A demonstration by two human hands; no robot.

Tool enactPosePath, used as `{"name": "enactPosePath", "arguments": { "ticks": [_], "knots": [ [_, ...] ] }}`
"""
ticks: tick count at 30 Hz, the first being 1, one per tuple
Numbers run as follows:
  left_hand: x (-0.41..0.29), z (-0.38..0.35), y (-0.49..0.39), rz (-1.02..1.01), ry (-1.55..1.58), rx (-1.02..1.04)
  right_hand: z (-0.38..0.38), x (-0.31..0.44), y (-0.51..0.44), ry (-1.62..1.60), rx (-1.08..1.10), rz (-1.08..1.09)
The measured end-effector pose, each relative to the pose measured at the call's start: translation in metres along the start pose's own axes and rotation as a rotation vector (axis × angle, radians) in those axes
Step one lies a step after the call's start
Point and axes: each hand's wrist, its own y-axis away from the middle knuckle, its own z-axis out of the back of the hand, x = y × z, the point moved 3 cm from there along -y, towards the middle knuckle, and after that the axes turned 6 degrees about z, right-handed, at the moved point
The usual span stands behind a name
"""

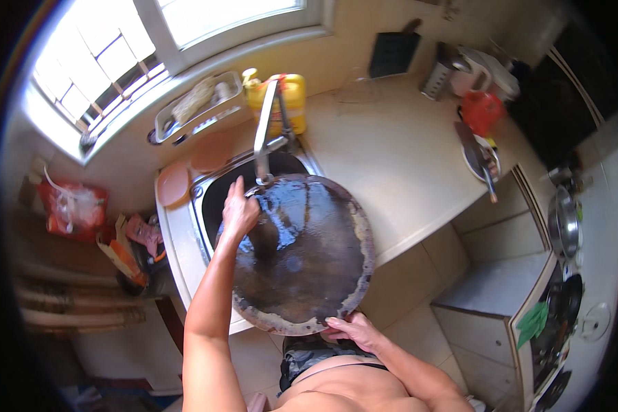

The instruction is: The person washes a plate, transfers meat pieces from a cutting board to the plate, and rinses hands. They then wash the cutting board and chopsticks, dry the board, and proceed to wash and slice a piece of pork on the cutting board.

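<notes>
A large round, dark board with a worn, pale-patched rim lies partly over the sink and juts past the counter's front edge. Its upper left surface is wet and shiny. The faucet stands over its far edge. My left hand is at the board's upper left, beside the faucet's outlet; whether its fingers grip anything cannot be made out. My right hand holds the near rim, thumb on top and fingers beneath.
Behind the sink are a yellow jug, a plastic basket and pink dishes. On the right of the counter, a cleaver rests across a bowl near a red bag. A stove with pans stands at far right.
</notes>
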Motion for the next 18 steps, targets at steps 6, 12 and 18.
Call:
{"name": "enactPosePath", "arguments": {
  "ticks": [6,12,18],
  "knots": [
    [-0.015,-0.032,0.093,-0.094,-0.258,-0.032,0.021,-0.009,-0.002,0.138,0.223,-0.036],
    [-0.018,-0.063,0.121,-0.179,-0.446,-0.061,0.077,-0.005,0.019,0.373,0.200,0.076],
    [-0.035,-0.062,0.113,0.029,-0.556,0.114,0.243,-0.006,0.099,0.226,-0.202,0.333]
  ]
}}
